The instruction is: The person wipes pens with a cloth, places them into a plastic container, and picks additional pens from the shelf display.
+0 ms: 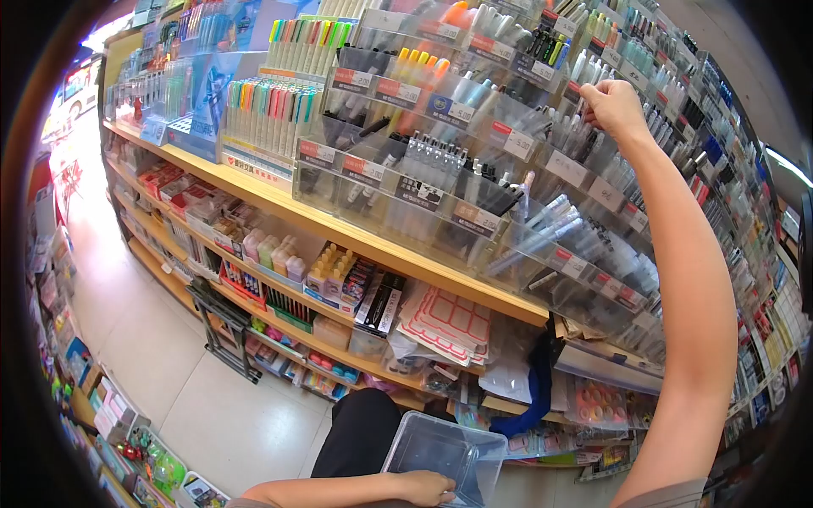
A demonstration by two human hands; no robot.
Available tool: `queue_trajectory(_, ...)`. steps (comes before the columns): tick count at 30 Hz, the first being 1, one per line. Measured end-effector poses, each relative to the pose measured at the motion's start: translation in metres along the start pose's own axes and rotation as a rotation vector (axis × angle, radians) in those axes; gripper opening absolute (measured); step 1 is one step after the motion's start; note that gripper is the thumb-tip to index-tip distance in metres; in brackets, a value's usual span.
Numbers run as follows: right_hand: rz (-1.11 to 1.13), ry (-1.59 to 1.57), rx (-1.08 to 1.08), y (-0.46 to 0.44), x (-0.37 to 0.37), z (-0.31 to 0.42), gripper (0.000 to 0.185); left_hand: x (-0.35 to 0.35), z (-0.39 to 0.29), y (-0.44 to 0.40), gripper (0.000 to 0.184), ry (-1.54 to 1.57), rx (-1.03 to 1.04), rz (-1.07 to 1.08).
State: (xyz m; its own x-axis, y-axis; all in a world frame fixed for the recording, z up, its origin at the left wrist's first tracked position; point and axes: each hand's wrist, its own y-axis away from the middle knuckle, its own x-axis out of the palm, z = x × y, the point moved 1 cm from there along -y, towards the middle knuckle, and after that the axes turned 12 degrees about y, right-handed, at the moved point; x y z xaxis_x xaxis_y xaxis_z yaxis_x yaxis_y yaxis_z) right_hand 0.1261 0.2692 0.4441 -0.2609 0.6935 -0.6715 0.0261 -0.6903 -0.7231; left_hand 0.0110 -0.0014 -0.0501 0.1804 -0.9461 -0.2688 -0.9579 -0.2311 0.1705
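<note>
My right hand (611, 108) is raised to the upper tiers of a clear pen display rack (517, 140). Its fingers are pinched together among the upright pens; whatever is between them is too small to make out. Low in front of my body, my left hand (426, 488) grips a clear plastic box (446, 442), whose inside looks bare. Close below my right hand are price labels (566, 168) on the tier fronts. Silver-capped pens (434, 161) and clear-barrelled pens (550, 222) stand or lean in the lower tiers.
Boxed colored markers (269, 110) stand left of the rack on a wooden shelf edge (373, 241). Lower shelves hold red-bordered label sheets (445, 323) and small boxes. A folded black stand (224, 330) leans there. Goods (127, 423) line the aisle's left side.
</note>
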Motion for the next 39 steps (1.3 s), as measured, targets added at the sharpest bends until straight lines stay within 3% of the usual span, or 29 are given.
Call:
queue_trajectory(2, 0.052, -0.137, 0.063, 0.010, -0.003, 0.006, 0.019, -0.002, -0.002, 0.000, 0.036, 0.006, -0.002, 0.003)
queue_trajectory(5, -0.003, -0.165, 0.084, 0.009, 0.000, 0.001, 0.018, 0.000, 0.004, -0.002, 0.036, 0.004, 0.004, -0.010)
queue_trajectory(8, -0.075, -0.394, 0.025, 0.007, 0.003, 0.001, 0.017, 0.000, 0.003, -0.001, 0.036, 0.007, 0.004, -0.010)
queue_trajectory(21, -0.090, -0.498, -0.032, 0.003, -0.003, 0.006, 0.018, 0.000, 0.002, -0.003, 0.033, 0.023, -0.014, 0.045)
queue_trajectory(24, -0.184, -0.536, -0.056, 0.002, -0.003, 0.008, 0.017, 0.002, -0.008, 0.006, 0.031, -0.148, 0.061, -0.123)
queue_trajectory(26, -0.247, -0.575, -0.055, 0.001, -0.007, 0.011, 0.017, 0.001, -0.010, 0.007, 0.035, -0.084, 0.035, -0.121)
queue_trajectory(29, -0.179, -0.558, -0.054, 0.002, -0.008, 0.014, 0.017, 0.004, -0.005, 0.004, 0.036, -0.062, 0.028, -0.128)
queue_trajectory(32, 0.084, -0.450, -0.048, 0.010, -0.002, 0.014, 0.016, 0.005, -0.004, 0.002, 0.035, -0.074, 0.017, -0.129)
queue_trajectory(35, 0.161, -0.333, -0.172, 0.014, 0.008, 0.008, 0.015, 0.004, -0.007, 0.004, 0.034, -0.079, 0.019, -0.124)
queue_trajectory(39, 0.226, -0.247, -0.129, 0.030, 0.007, 0.015, 0.015, 0.009, -0.001, 0.003, 0.034, -0.059, 0.030, -0.139)
